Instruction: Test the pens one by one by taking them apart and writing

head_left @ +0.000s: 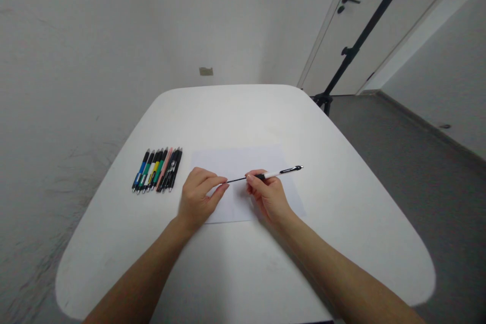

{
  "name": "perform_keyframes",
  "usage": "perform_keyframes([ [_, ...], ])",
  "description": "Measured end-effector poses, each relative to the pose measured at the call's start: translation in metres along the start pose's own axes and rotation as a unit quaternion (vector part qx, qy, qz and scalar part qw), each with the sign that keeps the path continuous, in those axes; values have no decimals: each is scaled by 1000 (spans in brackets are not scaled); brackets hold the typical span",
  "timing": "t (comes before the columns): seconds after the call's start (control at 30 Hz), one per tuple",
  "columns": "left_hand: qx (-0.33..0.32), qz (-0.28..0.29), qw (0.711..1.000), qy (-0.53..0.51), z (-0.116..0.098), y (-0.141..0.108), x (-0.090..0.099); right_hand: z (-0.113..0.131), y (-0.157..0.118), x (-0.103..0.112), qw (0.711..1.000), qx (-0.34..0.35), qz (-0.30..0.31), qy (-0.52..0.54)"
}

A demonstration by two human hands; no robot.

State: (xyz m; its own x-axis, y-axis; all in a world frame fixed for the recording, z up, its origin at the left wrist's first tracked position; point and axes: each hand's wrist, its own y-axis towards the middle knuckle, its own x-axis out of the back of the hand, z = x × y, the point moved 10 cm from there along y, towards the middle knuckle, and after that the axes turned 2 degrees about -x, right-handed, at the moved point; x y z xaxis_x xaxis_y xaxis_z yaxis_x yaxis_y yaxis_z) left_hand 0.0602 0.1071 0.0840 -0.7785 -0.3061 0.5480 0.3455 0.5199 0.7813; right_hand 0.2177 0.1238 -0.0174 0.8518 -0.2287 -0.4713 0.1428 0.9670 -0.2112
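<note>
White table (235,116), pen (275,174) lettering unreadable, pinched by left hand (198,198), right hand (268,196).

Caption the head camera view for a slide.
Left hand and right hand hold a white pen over paper, beside a row of pens.

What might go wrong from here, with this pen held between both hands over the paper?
The black-and-white pen is gripped by the right hand, but only the left fingertips meet its thin end, so it might slip and mark the paper sheet. The left hand also lies near the row of pens; a careless sideways move might disturb them.
</note>
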Motion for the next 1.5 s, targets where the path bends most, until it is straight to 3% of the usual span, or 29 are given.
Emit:
perform_keyframes([
  [0.5, 14, 3, 998, 55, 15, -2, 2, 13, 11, 20, 998, 13, -43, 39],
  [0.77, 61, 82, 983, 151, 26, -6, -20, 14, 10, 19, 998, 12, -45, 31],
  [1.07, 44, 189, 934, 299, 19, -10, -44, 13, 10, 17, 998, 10, -39, 42],
  [1.27, 51, 222, 921, 314, 21, -12, -53, 13, 10, 18, 998, 9, -38, 41],
  [1.5, 76, 224, 930, 280, 26, -13, -55, 12, 10, 19, 999, 9, -38, 31],
])
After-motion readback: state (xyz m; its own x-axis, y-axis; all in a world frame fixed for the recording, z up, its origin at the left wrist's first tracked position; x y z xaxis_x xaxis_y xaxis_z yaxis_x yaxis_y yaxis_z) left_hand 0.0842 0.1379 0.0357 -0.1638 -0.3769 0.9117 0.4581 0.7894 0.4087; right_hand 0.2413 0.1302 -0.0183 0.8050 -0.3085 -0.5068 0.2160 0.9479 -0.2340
